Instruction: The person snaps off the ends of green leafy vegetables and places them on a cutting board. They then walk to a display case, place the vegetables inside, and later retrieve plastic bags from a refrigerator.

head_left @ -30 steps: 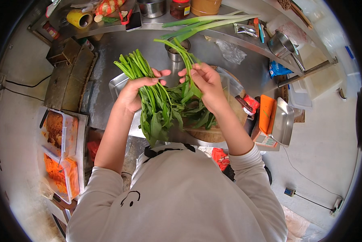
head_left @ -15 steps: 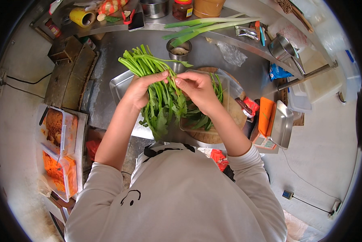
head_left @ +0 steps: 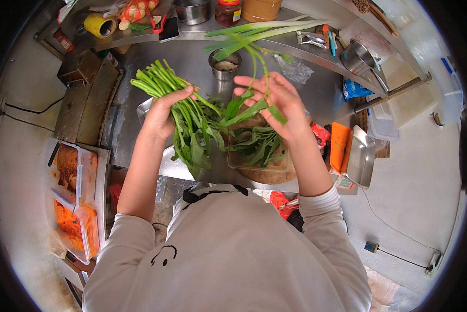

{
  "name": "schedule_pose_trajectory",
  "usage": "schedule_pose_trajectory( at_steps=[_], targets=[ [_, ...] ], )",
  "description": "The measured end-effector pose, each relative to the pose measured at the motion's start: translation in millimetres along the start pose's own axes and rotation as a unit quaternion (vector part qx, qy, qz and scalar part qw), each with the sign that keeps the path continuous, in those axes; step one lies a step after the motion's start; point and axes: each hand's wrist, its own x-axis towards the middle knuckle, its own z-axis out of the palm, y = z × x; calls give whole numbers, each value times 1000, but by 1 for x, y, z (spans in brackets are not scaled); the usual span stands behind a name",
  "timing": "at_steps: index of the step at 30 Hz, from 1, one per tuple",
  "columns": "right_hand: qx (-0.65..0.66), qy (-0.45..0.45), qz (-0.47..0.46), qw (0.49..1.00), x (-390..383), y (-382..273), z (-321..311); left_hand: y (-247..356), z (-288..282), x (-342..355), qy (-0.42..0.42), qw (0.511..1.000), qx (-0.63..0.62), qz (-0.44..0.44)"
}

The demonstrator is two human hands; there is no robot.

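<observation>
My left hand (head_left: 163, 112) is closed around a bunch of leafy greens (head_left: 192, 132), its cut stems pointing up and left and its leaves hanging down. My right hand (head_left: 285, 106) is raised beside it, with fingers loosely spread. A single leafy green stem (head_left: 265, 78) lies across those fingers, curving upward, with leaves drooping below; exactly where it is gripped is hard to make out. Below the right hand, a clear plastic container (head_left: 244, 165) holds loose green leaves (head_left: 259, 143). It rests on a round wooden board (head_left: 275, 176), partly covered by the container and my forearm.
A metal tray (head_left: 173, 166) lies under the bunch. Beyond the hands stands a small metal bowl (head_left: 224, 73). Scallions (head_left: 264, 34) and a metal pot (head_left: 192, 11) sit on the raised shelf. To the right are an orange board (head_left: 338, 145) and a steel pan (head_left: 361, 158).
Both hands have moved apart; before, they met on the bunch. My left hand shifted left with the greens, while my right hand moved right with one stem.
</observation>
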Motion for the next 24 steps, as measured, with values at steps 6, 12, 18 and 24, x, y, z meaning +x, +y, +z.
schedule_pose_trajectory(
  at_steps=[6,12,18,24],
  targets=[
    [79,32,-21,996,-17,-21,-35,5,-24,2,69,998,-2,7],
    [144,113,-22,983,-37,-13,-66,20,-60,-11,110,993,-18,24],
    [-137,405,114,897,-44,77,-161,14,-84,-9,143,990,-19,12],
    [-534,481,28,695,-66,104,-203,5,-83,-17,114,993,-36,-23]
  ],
)
